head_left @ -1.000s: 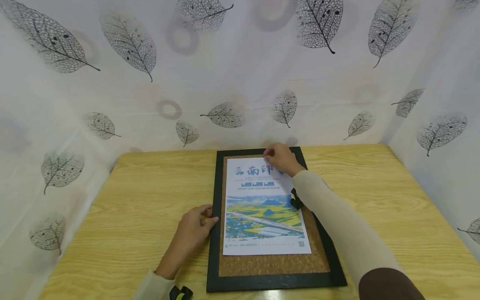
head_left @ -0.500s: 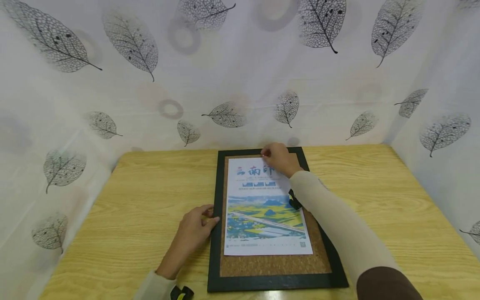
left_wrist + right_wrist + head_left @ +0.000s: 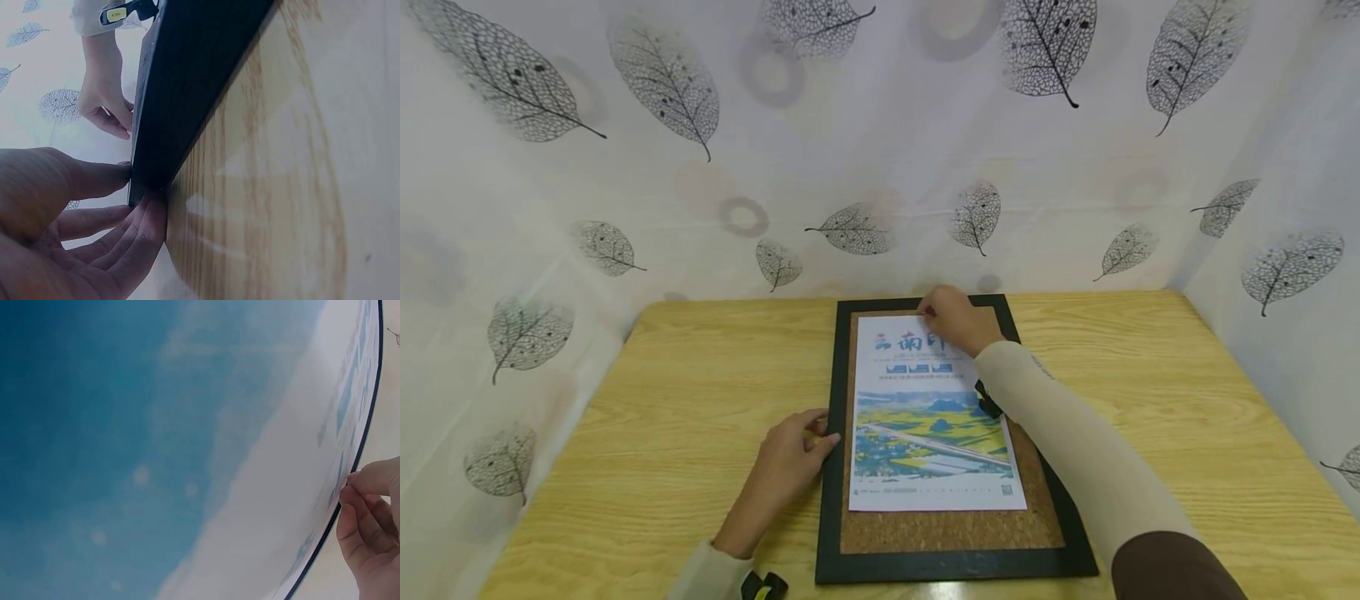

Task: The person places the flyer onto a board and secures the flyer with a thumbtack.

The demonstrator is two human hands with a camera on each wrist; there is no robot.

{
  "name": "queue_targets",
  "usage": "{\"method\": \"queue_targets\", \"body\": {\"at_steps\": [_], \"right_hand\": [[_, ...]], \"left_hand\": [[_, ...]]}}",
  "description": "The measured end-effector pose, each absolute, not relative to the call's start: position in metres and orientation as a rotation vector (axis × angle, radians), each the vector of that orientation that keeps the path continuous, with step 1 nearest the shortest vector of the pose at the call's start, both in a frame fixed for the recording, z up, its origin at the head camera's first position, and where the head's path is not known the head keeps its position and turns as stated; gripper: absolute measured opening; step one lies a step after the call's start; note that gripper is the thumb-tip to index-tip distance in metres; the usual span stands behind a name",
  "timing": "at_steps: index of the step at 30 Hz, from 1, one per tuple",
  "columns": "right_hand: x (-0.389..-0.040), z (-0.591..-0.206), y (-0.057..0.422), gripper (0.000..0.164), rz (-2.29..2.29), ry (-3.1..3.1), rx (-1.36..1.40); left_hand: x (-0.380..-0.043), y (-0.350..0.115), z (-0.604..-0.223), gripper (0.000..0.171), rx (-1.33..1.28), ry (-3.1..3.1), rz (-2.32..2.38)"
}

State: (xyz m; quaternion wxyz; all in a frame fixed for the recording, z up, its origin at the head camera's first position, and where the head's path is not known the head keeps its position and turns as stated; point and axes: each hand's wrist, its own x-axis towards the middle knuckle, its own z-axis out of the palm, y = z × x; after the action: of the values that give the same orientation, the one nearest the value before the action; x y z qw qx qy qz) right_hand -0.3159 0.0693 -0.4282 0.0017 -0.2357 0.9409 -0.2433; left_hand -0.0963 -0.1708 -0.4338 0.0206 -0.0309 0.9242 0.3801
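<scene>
A black-framed cork board point(image 3: 951, 531) lies flat on the wooden table, bearing a printed poster point(image 3: 932, 433) with a yellow and green landscape. My left hand point(image 3: 792, 457) holds the board's left side; in the left wrist view its thumb point(image 3: 103, 180) meets the frame's upper edge and its fingers curl in at the lower edge. At the poster's top edge, my right hand point(image 3: 958, 321) has thumb and fingertips pinched together on a tiny thing almost wholly hidden by them; its kind I cannot tell. That hand and its sleeve cover the poster's upper right corner.
The wooden table point(image 3: 700, 367) stretches out on both sides of the board. Behind it and at its sides hangs a white cloth point(image 3: 880, 150) printed with leaves. A dark strapped device point(image 3: 763, 586) sits at my left wrist, another point(image 3: 988, 400) at the right.
My right hand has slid a little to the left along the poster's top edge, fingertips still pinched. The left hand stays at the board's side. The whole view has shifted slightly.
</scene>
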Motion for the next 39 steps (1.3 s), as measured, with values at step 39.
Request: {"method": "queue_targets", "body": {"at_steps": [39], "right_hand": [[-0.308,-0.4259,0.0659,0.011,-0.531,3.026,-0.912]], "left_hand": [[-0.096,-0.1725,-0.4345,0.039,-0.066,2.842,1.222]]}}
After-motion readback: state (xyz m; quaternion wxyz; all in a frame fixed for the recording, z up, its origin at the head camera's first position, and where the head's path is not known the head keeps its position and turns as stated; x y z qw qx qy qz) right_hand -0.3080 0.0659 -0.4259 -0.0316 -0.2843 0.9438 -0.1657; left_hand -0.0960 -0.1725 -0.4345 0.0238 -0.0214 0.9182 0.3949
